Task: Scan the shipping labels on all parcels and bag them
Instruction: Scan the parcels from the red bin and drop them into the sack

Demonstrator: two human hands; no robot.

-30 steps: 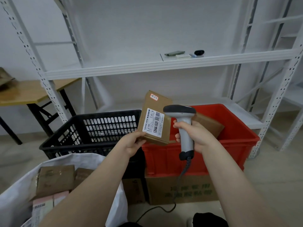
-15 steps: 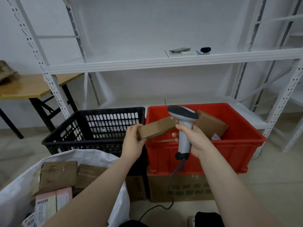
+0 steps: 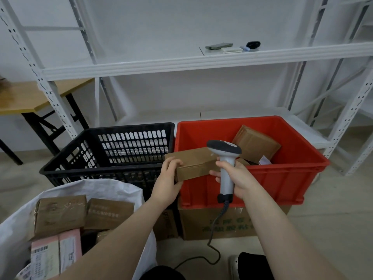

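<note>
Left hand (image 3: 168, 184) is gripping the brown parcel (image 3: 191, 163) by its left end, near the red crate (image 3: 282, 178) rim. Right hand (image 3: 235, 178) is clasping the scanner (image 3: 226, 168). Advice: carry parcel level, leftward, releasing low inside the white bag (image 3: 113, 188).
</note>
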